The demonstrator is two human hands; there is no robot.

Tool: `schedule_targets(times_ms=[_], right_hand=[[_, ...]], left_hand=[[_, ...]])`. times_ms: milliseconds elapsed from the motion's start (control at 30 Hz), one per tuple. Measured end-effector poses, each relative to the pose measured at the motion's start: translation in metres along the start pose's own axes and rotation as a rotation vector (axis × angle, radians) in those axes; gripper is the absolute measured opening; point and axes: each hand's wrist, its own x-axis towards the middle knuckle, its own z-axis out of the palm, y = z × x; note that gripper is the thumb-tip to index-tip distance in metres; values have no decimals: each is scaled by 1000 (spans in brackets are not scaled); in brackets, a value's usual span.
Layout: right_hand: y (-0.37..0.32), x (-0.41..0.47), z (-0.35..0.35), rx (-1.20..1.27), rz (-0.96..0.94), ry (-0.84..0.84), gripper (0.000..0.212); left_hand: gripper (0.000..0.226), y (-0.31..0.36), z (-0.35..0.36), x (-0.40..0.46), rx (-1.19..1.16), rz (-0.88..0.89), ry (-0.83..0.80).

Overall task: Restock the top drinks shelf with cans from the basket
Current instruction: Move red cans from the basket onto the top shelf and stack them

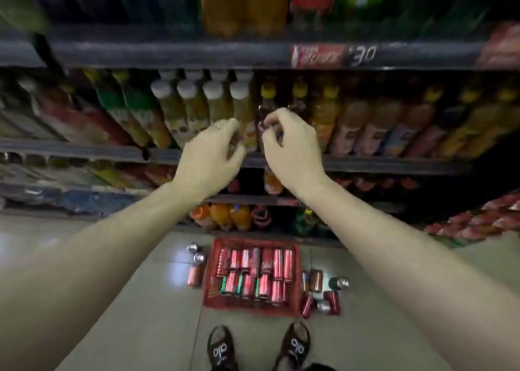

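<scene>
Both arms reach to mid-frame before shelves of bottles [242, 108]. The right hand [292, 148] curls its fingers round a small dark can [263, 125]; the left hand [209, 156] hangs loosely curled, its grip unclear. The red basket [209, 294] of cans sits low, centre.

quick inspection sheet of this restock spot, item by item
surface: pale tiled floor, reflective.
job's things: red basket on the floor holds red cans lying in rows.
clutter: loose cans left and right of the basket.
grips: left hand and right hand raised at the bottle shelf, fingers curled; the right seems to pinch something small and dark; the blur hides what.
cables: nothing seen.
surroundings: shelves of bottles above and below; black sandals near the basket.
</scene>
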Motion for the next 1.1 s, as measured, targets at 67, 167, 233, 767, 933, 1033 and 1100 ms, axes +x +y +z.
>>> schedule_targets(times_ms=[67,167,233,767,933,1033,1100], right_hand=[[36,-24,44,7,119,-90,13],[99,-67,121,24,295,-215,11],[145,-101,172,38,424,-269,11],[495,-325,505,-37,761,-628,34],[537,-347,564,-41,682,-548,37],[544,-355,565,-35,665,-499,28],[544,-358,559,-50,691,-495,22]], left_hand=[[9,-31,42,-27,-8,-73,-67],[5,-77,117,-74,-54,-196,-144],[7,-108,171,-109,-87,-278,-214],[92,-332,613,-320,-221,-986,-716],[106,-366,669,-332,-198,-1074,-697],[108,-375,682,-334,-228,-1115,-626],[113,-378,683,-333,-215,-1136,-601]])
